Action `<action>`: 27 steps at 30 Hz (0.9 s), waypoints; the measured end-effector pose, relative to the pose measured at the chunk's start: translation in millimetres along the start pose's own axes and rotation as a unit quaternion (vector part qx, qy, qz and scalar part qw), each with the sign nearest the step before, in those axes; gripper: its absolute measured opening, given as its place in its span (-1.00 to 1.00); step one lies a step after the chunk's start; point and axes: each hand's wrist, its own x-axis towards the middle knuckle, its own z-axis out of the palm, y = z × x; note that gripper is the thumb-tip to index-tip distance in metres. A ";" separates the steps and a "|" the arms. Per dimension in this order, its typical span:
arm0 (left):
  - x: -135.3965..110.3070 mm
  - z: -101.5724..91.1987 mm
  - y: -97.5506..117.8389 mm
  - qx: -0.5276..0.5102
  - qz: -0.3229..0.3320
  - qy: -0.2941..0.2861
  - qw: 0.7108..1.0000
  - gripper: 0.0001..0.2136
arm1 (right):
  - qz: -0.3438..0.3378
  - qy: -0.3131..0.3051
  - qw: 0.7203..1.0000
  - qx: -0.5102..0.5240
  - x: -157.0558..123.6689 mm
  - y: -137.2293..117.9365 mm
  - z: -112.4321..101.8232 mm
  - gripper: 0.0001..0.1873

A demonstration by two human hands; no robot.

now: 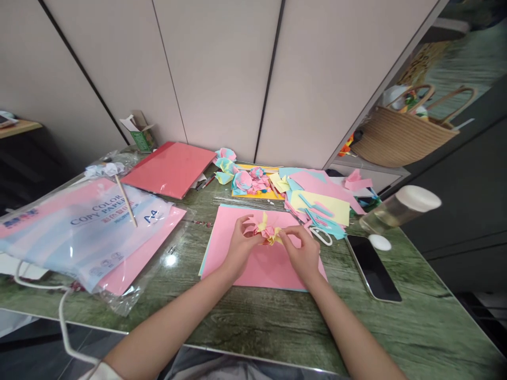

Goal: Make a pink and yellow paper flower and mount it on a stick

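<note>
Between my two hands is a pink and yellow paper flower, held above a stack of pink paper. My left hand grips its left side, with the thumb and fingers closed round the edge. On the other side my right hand pinches a yellow petal between thumb and fingertips. Part of the flower is hidden by the fingers. Just behind the right hand lie white-handled scissors, partly covered.
Finished paper flowers and coloured paper scraps lie at the back. A bagged pack of copy paper and a red folder occupy the left. To the right are a phone, a white lid and a clear bottle.
</note>
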 end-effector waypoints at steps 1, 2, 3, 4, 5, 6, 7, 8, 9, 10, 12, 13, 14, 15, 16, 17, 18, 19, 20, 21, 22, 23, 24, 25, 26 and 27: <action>0.3 -0.1 0.5 -0.017 -0.012 -0.001 1.000 -0.48 | -0.008 0.005 1.000 -0.011 -0.7 0.2 0.1 -0.93; 0.7 -0.4 1.0 -0.038 -0.029 -0.006 0.999 -0.49 | -0.015 0.011 1.000 -0.019 -1.2 0.7 0.3 -0.93; 1.3 -0.9 1.4 -0.059 -0.048 -0.011 0.997 -0.49 | -0.019 0.014 0.999 -0.024 -1.4 1.2 0.5 -0.93; 2.0 -1.7 1.5 -0.077 -0.068 -0.018 0.995 -0.51 | -0.022 0.013 0.999 -0.026 -1.5 1.7 0.7 -0.93; 2.8 -2.6 1.3 -0.090 -0.087 -0.024 0.992 -0.52 | -0.021 0.011 0.999 -0.026 -1.4 2.0 0.9 -0.93; 3.7 -3.6 1.0 -0.100 -0.101 -0.031 0.989 -0.53 | -0.018 0.008 0.999 -0.025 -1.2 2.1 1.0 -0.92; 4.4 -4.5 0.5 -0.105 -0.111 -0.039 0.987 -0.53 | -0.013 0.004 1.000 -0.023 -1.1 1.9 1.0 -0.92; 5.0 -5.1 -0.1 -0.106 -0.115 -0.047 0.987 -0.54 | -0.007 0.001 1.000 -0.019 -1.0 1.5 0.9 -0.92; 5.4 -5.4 -0.6 -0.103 -0.113 -0.054 0.987 -0.54 | -0.001 0.000 1.000 -0.015 -0.8 1.0 0.9 -0.92; 5.5 -5.3 -0.9 -0.097 -0.106 -0.059 0.988 -0.55 | 0.005 -0.002 1.000 -0.009 -0.7 0.4 0.9 -0.92; 5.2 -4.4 -1.0 -0.082 -0.085 -0.062 0.991 -0.59 | 0.019 -0.010 1.000 0.013 -0.2 -0.4 1.1 -0.92; 4.8 -3.8 -0.8 -0.074 -0.075 -0.061 0.993 -0.61 | 0.030 -0.020 0.999 0.028 0.3 -0.5 1.3 -0.92; 4.4 -3.3 -0.6 -0.067 -0.063 -0.059 0.994 -0.63 | 0.043 -0.032 0.998 0.045 0.9 -0.4 1.6 -0.92; 4.0 -2.9 -0.4 -0.057 -0.050 -0.056 0.996 -0.65 | 0.056 -0.047 0.995 0.061 1.6 0.2 1.9 -0.90; 3.8 -2.7 -0.3 -0.045 -0.037 -0.053 0.997 -0.66 | 0.068 -0.062 0.993 0.075 2.4 0.9 2.1 -0.89; 3.8 -2.8 -0.4 -0.031 -0.023 -0.050 0.998 -0.67 | 0.077 -0.075 0.991 0.084 3.3 1.8 2.3 -0.87; 4.0 -3.1 -0.8 -0.016 -0.008 -0.046 0.999 -0.67 | 0.083 -0.085 0.989 0.090 4.1 2.8 2.3 -0.86; 4.4 -3.6 -1.3 0.001 0.006 -0.044 0.999 -0.68 | 0.085 -0.092 0.988 0.092 4.8 3.7 2.1 -0.87; 5.0 -4.3 -1.9 0.019 0.019 -0.044 0.999 -0.68 | 0.085 -0.097 0.987 0.092 5.4 4.4 1.8 -0.87; 5.7 -4.9 -2.6 0.035 0.029 -0.045 0.998 -0.69 | 0.084 -0.101 0.987 0.092 5.8 4.8 1.3 -0.88; 6.3 -5.5 -3.4 0.049 0.038 -0.048 0.997 -0.70 | 0.082 -0.103 0.987 0.091 6.1 4.8 0.8 -0.88; 6.8 -5.9 -4.1 0.058 0.046 -0.050 0.996 -0.71 | 0.080 -0.102 0.988 0.088 6.2 4.5 0.3 -0.88; 7.2 -6.0 -4.8 0.064 0.053 -0.052 0.995 -0.73 | 0.077 -0.100 0.988 0.085 6.0 3.8 0.0 -0.88; 7.3 -6.0 -5.6 0.067 0.059 -0.052 0.995 -0.74 | 0.074 -0.095 0.990 0.079 5.6 2.8 -0.1 -0.88; 7.2 -5.8 -6.4 0.069 0.063 -0.050 0.994 -0.75 | 0.072 -0.089 0.991 0.073 5.0 1.7 0.1 -0.88; 6.9 -5.4 -7.2 0.070 0.066 -0.046 0.994 -0.75 | 0.069 -0.081 0.992 0.067 4.1 0.5 0.6 -0.87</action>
